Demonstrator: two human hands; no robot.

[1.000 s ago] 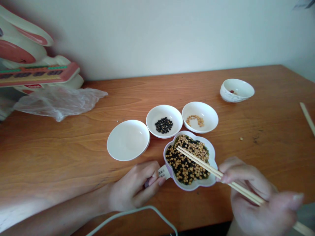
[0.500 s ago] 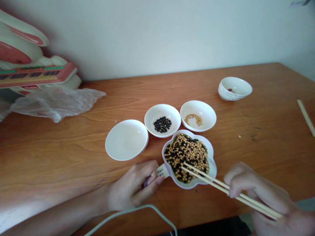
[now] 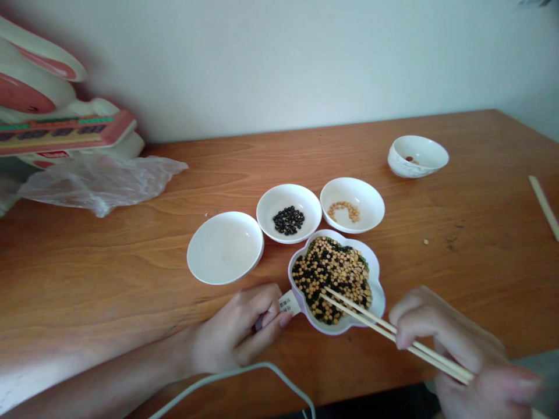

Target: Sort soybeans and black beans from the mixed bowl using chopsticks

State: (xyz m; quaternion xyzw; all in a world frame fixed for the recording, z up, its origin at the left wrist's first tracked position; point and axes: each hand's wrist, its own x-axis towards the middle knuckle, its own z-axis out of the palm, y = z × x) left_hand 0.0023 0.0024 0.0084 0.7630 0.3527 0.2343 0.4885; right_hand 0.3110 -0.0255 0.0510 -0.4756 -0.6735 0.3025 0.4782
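My left hand (image 3: 244, 329) is closed around the labelled handle of a flower-shaped dish (image 3: 378, 291), white inside with a lilac rim. Mixed beans (image 3: 334, 273), tan, black and some green, fill much of it. In my right hand (image 3: 454, 349) is a pair of chopsticks (image 3: 384, 329), their tips slightly apart and down among the beans at the dish's left-middle. Touching or close behind the dish are a white bowl with black beans (image 3: 288, 221) and a white bowl with tan beans (image 3: 345, 212). To the left, a white bowl (image 3: 225, 249) shows nothing inside.
A patterned bowl (image 3: 417, 157) with a few small reddish pieces stands at the back right. One loose bean (image 3: 425, 242) and a pale stick (image 3: 544, 206) lie on the right. A plastic bag (image 3: 105, 180) and rabbit figure (image 3: 56, 116) sit left; a cable (image 3: 236, 372) crosses in front.
My right hand has shifted slightly left with the chopsticks, its thumb now more in view. The chopstick tips moved a little left in the beans. My left hand and the dish look unmoved.
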